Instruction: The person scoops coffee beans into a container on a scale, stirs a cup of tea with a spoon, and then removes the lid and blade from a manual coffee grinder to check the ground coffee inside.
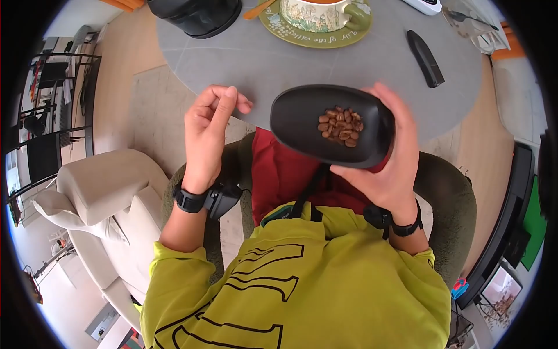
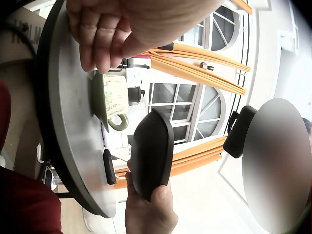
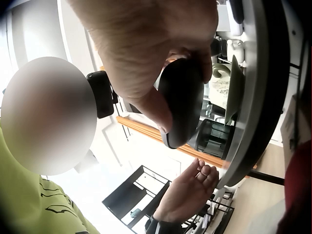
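In the head view my right hand (image 1: 398,174) grips a black oval dish (image 1: 293,122) by its right end, thumb on the near side and fingers round the far side. A small heap of brown coffee beans (image 1: 340,125) lies inside, toward the gripped end. The dish is held over the table's near edge and my lap. Its dark outer side (image 2: 150,153) faces the left wrist view. My left hand (image 1: 206,134) hovers to the left of the dish, apart from it, fingers loosely curled with nothing in them.
On the grey round table (image 1: 250,67) stand a flowered cup (image 1: 311,16) on a green saucer (image 1: 314,39) and a black vessel (image 1: 197,17). A dark tapered tool (image 1: 425,61) lies at the right. Behind it are a glass (image 1: 485,41) and a white device (image 1: 427,4).
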`<action>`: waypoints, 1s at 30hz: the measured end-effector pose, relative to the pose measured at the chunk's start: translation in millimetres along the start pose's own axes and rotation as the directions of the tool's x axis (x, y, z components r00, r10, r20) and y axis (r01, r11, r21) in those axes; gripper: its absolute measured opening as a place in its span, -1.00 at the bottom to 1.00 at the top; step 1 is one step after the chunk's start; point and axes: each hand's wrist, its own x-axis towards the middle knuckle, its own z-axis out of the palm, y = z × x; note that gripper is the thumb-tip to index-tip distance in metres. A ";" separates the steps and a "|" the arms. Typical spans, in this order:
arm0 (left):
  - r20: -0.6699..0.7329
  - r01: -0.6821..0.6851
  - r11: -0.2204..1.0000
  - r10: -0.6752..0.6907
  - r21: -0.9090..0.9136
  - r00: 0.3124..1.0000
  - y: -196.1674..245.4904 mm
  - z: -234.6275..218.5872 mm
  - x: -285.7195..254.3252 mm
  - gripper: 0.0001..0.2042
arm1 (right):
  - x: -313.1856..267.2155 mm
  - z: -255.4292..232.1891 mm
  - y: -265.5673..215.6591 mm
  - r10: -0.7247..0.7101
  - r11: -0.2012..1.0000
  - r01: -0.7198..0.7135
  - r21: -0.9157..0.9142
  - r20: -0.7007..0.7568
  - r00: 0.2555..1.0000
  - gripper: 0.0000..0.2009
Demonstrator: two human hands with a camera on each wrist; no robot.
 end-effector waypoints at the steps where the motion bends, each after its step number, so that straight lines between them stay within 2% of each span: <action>1: 0.000 0.006 1.000 -0.006 0.009 1.000 0.0 -0.2 0.0 -0.81 | 0.3 1.0 -0.8 -0.012 1.000 0.011 0.015 0.011 1.000 -0.14; 3: 0.002 0.010 1.000 -0.010 0.007 1.000 -0.4 -0.3 -0.7 -0.81 | -1.0 2.9 1.0 -0.015 0.999 0.014 0.030 0.023 1.000 -0.15; 5: 0.002 0.014 1.000 -0.014 0.005 1.000 -0.9 0.1 -0.6 -0.81 | -0.7 5.5 6.9 -0.081 0.991 0.083 0.108 -0.021 0.997 -0.21; 9: 0.001 0.013 1.000 -0.013 -0.006 1.000 -2.1 0.6 -0.6 -0.81 | 0.4 5.9 2.9 -0.141 0.981 0.141 0.131 -0.007 0.990 -0.30; 12: 0.001 0.021 1.000 -0.021 -0.015 1.000 -2.9 0.4 -0.4 -0.81 | 2.7 -0.5 -11.3 -0.201 0.972 0.226 -0.068 0.268 0.942 -0.32; 13: 0.004 0.020 1.000 -0.020 -0.018 1.000 -2.9 0.4 -0.5 -0.81 | 2.5 1.7 -7.5 -0.200 0.972 0.226 -0.067 0.269 0.942 -0.32; 15: 0.001 0.015 1.000 -0.015 -0.003 1.000 -1.5 1.2 -0.8 -0.81 | 0.7 8.3 5.3 -0.161 0.980 0.154 0.130 0.044 0.986 -0.30; 17: -0.001 0.006 1.000 -0.006 0.010 1.000 -1.3 1.4 -0.7 -0.81 | -0.4 10.9 6.0 -0.164 0.982 0.160 0.102 0.033 0.986 -0.28; 19: 0.007 0.017 1.000 -0.017 0.002 1.000 -3.1 1.2 -0.7 -0.81 | -3.7 13.2 3.2 -0.102 0.983 0.089 0.163 0.074 0.992 -0.25; 23: 0.007 0.010 1.000 -0.010 0.005 1.000 -3.1 -0.3 -0.9 -0.81 | -4.2 13.2 2.7 -0.005 0.980 -0.003 0.198 0.038 0.999 -0.23; 27: 0.010 0.003 1.000 -0.003 -0.014 1.000 -2.3 1.2 -1.7 -0.83 | -1.9 11.1 4.0 -0.004 0.987 0.002 0.160 0.015 1.000 -0.24; 29: 0.001 -0.011 1.000 0.011 -0.023 1.000 -0.8 1.3 -1.7 -0.85 | 0.9 10.7 9.2 -0.129 0.980 0.129 0.153 -0.006 0.992 -0.25; 30: 0.002 -0.013 1.000 0.013 -0.025 1.000 -0.4 1.3 -1.8 -0.85 | 1.4 9.6 9.1 -0.131 0.979 0.130 0.154 -0.004 0.991 -0.25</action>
